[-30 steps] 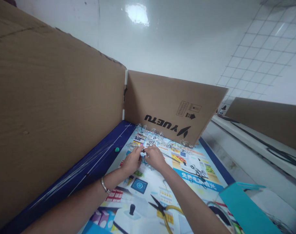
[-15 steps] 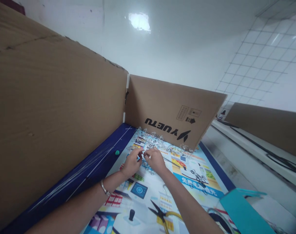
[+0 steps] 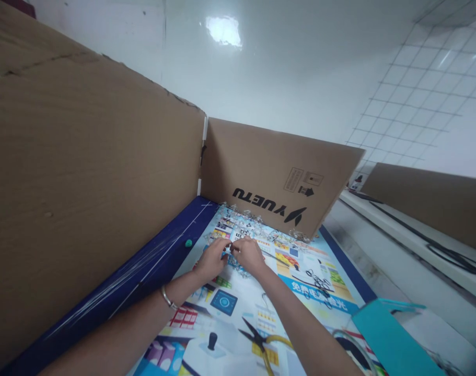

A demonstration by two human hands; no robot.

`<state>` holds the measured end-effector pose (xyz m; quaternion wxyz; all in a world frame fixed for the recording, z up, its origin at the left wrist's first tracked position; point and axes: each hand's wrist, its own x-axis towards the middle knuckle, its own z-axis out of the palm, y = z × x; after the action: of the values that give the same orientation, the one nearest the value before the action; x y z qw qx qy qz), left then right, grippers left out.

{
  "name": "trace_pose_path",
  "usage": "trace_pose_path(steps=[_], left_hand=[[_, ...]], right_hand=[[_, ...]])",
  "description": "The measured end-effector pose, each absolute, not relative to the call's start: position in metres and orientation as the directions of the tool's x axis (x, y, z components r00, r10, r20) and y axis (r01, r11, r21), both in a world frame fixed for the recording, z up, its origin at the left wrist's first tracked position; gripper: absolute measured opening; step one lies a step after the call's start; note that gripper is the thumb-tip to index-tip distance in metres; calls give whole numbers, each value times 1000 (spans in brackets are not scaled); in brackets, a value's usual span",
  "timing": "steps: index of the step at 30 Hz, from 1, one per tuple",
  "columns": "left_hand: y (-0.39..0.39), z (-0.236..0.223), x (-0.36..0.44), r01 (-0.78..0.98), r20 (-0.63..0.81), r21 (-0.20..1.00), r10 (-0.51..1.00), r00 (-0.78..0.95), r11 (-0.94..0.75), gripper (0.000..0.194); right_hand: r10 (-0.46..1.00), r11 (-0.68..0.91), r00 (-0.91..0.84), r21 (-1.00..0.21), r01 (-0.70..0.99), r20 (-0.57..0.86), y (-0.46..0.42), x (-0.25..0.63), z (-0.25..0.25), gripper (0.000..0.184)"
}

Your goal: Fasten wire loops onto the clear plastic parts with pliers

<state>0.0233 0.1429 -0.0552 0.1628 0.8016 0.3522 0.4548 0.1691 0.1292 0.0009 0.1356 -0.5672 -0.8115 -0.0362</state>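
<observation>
My left hand (image 3: pixel 213 260) and my right hand (image 3: pixel 248 255) meet fingertip to fingertip above the printed sheet (image 3: pixel 245 297). Both are closed in a pinch, and what lies between the fingers is too small to name. A silver bangle (image 3: pixel 169 297) circles my left wrist. Just below my fingers lies a clump of clear, glassy pieces (image 3: pixel 238 267). More clear pieces (image 3: pixel 253 215) are strewn along the foot of the far cardboard panel. Yellow-handled scissors (image 3: pixel 258 337) lie spread on the sheet, left of my right forearm.
Cardboard panels stand at the left (image 3: pixel 96 172) and the far end (image 3: pixel 277 167). Thin black loops (image 3: pixel 319 284) lie right of my right arm, near a teal box-like object (image 3: pixel 394 334). A small green object (image 3: pixel 188 243) sits on the blue border.
My hands stay together in nearly the same place, with only slight finger movement. The camera view has shifted a little.
</observation>
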Motion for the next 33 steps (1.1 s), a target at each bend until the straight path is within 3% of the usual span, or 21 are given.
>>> trace_pose_path(steps=[10,33], left_hand=[[136,-45,21,563,496,507,755,430,-653,36],[139,-48,17,559,559,396,674,483,-729,38]], right_hand=[[933,303,-297,4,953,203,129,166,0,21],[928,288,-276,-9,958,250,123,168,-5,21]])
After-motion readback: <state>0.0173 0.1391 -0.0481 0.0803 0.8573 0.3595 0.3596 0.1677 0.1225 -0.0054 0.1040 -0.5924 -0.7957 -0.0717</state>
